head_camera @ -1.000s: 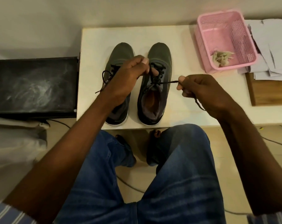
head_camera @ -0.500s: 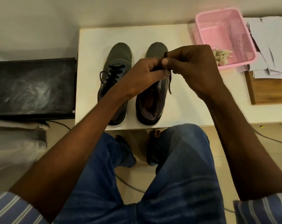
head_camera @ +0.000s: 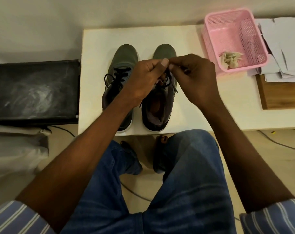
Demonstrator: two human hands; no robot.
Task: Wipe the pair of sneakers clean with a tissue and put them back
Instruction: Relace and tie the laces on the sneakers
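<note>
Bare tabletop (head_camera: 211, 102) lies open between the right sneaker (head_camera: 157, 105) and pink basket (head_camera: 234, 39).

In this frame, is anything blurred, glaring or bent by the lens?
Head view: pink basket rim ghosted by motion blur; white table edges bow from wide-angle distortion; lighting soft and dim, no harsh glare; both hands and sneakers fairly sharp.

A white table (head_camera: 202, 105) carries the things. Two grey sneakers stand side by side on it near its front edge, toes pointing away: the left sneaker (head_camera: 124, 56) and the right sneaker (head_camera: 163, 51), close together but apart. At the table's far right corner sits a pink perforated basket (head_camera: 211, 36). Right of the basket a heap of white papers (head_camera: 285, 48) lies, overlapping a wooden board (head_camera: 282, 95).
</note>
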